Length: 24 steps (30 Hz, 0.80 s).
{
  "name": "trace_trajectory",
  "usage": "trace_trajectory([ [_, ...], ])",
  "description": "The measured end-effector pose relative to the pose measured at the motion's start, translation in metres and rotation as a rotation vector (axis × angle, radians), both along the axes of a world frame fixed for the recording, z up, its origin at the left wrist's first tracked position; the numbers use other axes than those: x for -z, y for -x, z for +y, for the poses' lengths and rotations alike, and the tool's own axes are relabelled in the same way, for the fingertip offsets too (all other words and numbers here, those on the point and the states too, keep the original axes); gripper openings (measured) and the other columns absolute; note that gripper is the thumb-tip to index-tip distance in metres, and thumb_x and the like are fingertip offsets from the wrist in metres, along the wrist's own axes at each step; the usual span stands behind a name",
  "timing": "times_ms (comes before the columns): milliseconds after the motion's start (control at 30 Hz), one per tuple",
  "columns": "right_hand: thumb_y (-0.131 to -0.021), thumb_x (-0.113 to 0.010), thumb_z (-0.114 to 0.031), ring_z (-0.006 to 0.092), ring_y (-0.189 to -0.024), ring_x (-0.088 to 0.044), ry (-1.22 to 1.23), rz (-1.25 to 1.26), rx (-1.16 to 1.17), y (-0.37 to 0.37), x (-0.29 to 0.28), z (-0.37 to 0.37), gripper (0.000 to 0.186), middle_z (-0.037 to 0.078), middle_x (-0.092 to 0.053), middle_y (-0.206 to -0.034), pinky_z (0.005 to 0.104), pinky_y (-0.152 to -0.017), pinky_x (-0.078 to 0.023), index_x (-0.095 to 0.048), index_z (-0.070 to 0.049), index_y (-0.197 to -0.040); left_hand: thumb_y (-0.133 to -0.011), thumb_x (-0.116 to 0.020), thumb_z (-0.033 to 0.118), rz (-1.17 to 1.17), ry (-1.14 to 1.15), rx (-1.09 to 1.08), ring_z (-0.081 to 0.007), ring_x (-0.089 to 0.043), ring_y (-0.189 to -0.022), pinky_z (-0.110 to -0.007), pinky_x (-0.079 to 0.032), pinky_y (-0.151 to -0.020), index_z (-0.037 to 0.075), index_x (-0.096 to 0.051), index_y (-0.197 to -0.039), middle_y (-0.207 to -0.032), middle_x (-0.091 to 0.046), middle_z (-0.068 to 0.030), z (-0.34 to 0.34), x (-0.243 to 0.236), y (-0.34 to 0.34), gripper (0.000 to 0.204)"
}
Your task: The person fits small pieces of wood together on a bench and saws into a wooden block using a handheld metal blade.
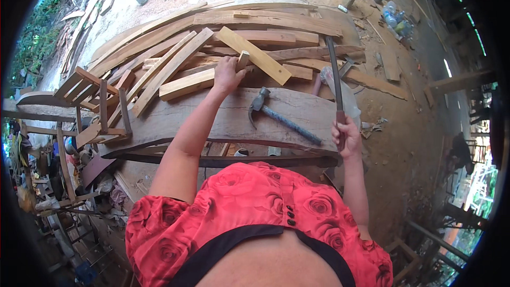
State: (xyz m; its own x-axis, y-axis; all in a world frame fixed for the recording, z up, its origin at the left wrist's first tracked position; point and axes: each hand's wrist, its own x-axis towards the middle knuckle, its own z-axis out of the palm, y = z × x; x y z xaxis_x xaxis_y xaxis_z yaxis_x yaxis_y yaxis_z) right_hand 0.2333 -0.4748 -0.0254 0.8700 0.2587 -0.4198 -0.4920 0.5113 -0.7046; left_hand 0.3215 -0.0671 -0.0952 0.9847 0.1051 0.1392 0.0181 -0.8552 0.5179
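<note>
A wooden piece (243, 59) stands in the left hand (228, 76), a long dark tool (333, 69) in the right hand (347, 137).
The piece pokes up past the left fingers, which are closed around it at the near edge of the wood pile; the right hand is wrapped tightly about the tool's reddish-brown handle (340, 122), its shaft pointing away from the person, over the right side of the pile. Just beside the left hand lies a pale block (186, 85), and beyond it a yellowish board (255, 56) slants across other planks (265, 19). Between the hands, a hammer (292, 123) rests on the table (207, 119); a clear plastic bag (348, 95) sits near the shaft, and a small wooden chair (103, 101) stands at far left.
</note>
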Motion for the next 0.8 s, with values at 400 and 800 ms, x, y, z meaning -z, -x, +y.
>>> trace_trajectory([
  [400, -0.094, -0.056, -0.023, 0.0086, -0.047, -0.051, 0.413, -0.010, 0.077, 0.027, 0.058, -0.002, 0.021, 0.005, -0.060, -0.075, 0.0223, -0.037, -0.038, -0.058, -0.005, -0.103, -0.083, -0.066, 0.032, 0.132, 0.560, -0.120, -0.0224, -0.062, -0.094, -0.039, -0.051, -0.072, 0.005, -0.061, -0.108, -0.103, -0.062, -0.0097, 0.015, -0.023, -0.022, 0.037],
  [800, -0.092, -0.058, -0.014, 0.0067, -0.089, -0.053, 0.745, -0.574, -0.190, 0.051, 0.044, 0.039, 0.025, 0.001, -0.060, -0.101, 0.0232, -0.081, -0.043, -0.061, 0.001, -0.112, -0.091, -0.058, 0.025, 0.276, 1.435, 0.068, -0.0227, -0.067, -0.086, -0.037, -0.057, -0.075, 0.004, -0.050, -0.125, -0.101, -0.064, -0.0100, 0.033, -0.089, 0.064, 0.041],
])
